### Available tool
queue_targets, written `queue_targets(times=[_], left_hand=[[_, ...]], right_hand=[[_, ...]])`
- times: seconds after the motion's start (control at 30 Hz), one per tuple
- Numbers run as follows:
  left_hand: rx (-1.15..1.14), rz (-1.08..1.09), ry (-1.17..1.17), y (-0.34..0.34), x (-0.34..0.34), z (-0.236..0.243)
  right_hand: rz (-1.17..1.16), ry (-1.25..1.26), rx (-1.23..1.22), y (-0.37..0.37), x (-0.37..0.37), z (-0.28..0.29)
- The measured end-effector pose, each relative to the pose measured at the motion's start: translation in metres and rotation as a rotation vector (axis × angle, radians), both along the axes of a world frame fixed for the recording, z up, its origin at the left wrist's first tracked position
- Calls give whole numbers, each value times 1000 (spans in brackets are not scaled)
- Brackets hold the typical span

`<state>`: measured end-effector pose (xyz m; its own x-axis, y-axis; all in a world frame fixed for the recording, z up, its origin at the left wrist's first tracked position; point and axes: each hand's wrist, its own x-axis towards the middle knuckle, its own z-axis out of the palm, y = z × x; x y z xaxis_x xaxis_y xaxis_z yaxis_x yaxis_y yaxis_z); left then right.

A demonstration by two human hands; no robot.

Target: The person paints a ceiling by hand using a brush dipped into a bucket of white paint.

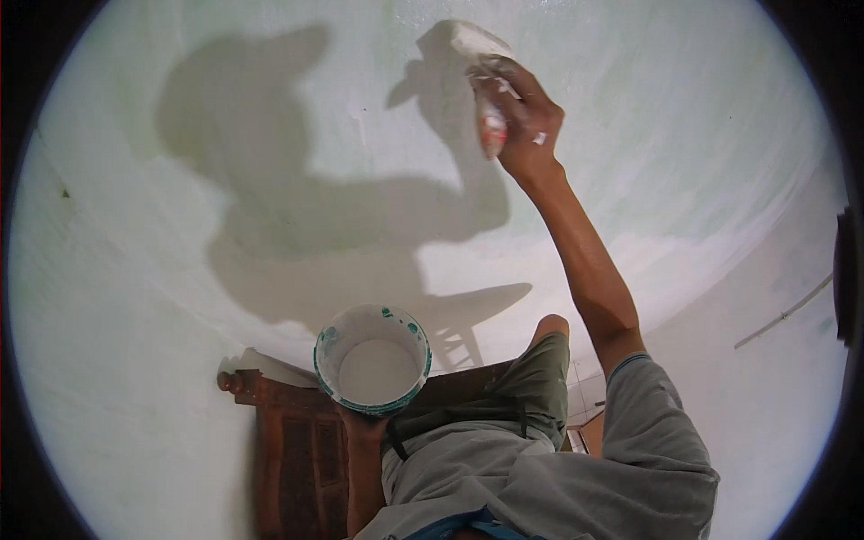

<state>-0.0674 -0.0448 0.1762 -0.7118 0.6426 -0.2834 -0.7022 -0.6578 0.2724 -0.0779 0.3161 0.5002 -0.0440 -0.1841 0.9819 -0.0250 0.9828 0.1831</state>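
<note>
Two hands are busy. The right hand (526, 117), raised on a stretched arm, is closed round the handle of a paintbrush (481, 67), whose white-loaded bristles press flat against the pale wall (675, 135) above. The left hand (364, 423) grips a paint bucket (372, 358) from beneath, low and near the body; white paint fills it, with green smears along its rim. Behind the bucket stands a carved wooden chair (292, 441). The person's shadow (297, 198) falls across the wall.

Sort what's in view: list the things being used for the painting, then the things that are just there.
In use:
right hand
paintbrush against the wall
left hand
bucket of white paint

Just there:
carved wooden furniture below
pipe at right
</note>
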Motion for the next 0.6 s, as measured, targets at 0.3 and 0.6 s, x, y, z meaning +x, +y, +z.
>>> queue_targets(times=[0.3, 0.6], left_hand=[[65, 13, -32, -9, -1, -15], [-13, -23, -9, -4, -1, -4]], right_hand=[[-61, -543, 140, -15, 4, -125], [63, -588, -49, 8, -2, -76]])
